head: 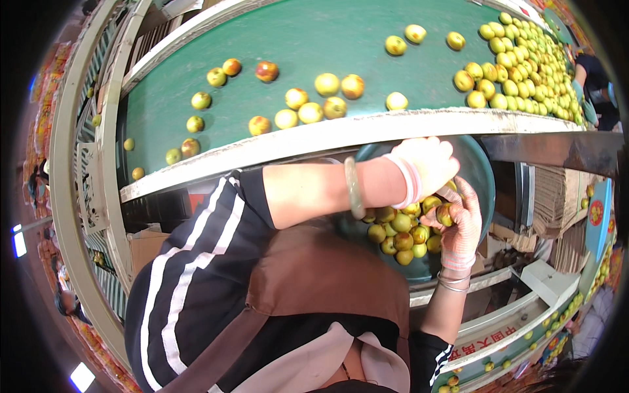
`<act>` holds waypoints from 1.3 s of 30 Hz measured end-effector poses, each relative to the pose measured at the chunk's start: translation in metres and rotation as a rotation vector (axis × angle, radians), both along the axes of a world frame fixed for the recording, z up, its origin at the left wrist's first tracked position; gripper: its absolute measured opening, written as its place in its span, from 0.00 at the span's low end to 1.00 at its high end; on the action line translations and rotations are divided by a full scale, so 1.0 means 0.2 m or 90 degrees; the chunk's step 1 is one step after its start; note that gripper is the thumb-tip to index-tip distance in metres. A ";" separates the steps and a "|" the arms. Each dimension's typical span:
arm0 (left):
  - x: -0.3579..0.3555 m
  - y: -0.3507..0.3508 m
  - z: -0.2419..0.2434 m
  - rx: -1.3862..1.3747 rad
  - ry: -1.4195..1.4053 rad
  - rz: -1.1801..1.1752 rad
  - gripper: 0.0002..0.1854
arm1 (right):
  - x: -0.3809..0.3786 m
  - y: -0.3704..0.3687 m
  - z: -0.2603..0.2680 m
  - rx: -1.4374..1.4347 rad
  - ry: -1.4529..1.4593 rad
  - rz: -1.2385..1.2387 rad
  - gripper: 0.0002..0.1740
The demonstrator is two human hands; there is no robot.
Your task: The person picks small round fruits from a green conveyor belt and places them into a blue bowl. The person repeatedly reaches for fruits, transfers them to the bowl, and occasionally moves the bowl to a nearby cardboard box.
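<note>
Both hands, in knit gloves, are over a dark green round tub (pixel 477 167) holding a heap of yellow-green jujube-like fruits (pixel 402 222), some blushed red-brown. My right hand (pixel 464 216) grips one reddish fruit (pixel 444 215) between thumb and fingers. Just above it, my left hand (pixel 426 164) has its fingers curled, and its palm side is hidden from view. Another fruit (pixel 450 186) shows between the two hands; which hand touches it is unclear. A bangle circles my left wrist, and thin bracelets the right.
A green conveyor belt (pixel 304 49) with scattered fruits runs beyond the white rail (pixel 295 142). Fruits crowd its right end (pixel 526 73), near a person's gloved hand (pixel 589 112). Flattened cardboard (pixel 555 201) is stacked at the right. Another fruit-bearing belt (pixel 471 376) curves along the lower right.
</note>
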State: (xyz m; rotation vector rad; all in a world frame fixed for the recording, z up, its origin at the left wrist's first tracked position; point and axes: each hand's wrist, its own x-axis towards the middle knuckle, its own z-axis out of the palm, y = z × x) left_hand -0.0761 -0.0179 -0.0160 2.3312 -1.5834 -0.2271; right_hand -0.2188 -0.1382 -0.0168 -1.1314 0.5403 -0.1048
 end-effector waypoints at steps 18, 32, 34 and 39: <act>-0.10 0.06 0.25 -0.248 0.161 -0.197 0.21 | -0.10 -0.07 0.04 -0.524 -0.247 0.035 0.21; 0.99 0.53 0.13 0.144 -0.100 0.253 0.18 | -0.38 -0.92 -0.20 -0.505 0.144 -0.321 0.25; 1.05 0.46 0.15 -0.005 -0.025 0.182 0.14 | -0.25 -0.74 -0.01 -0.526 0.079 -0.280 0.22; 1.02 0.11 0.15 -0.066 -0.078 -0.092 0.18 | 0.12 -0.31 0.30 -0.688 -0.020 0.012 0.16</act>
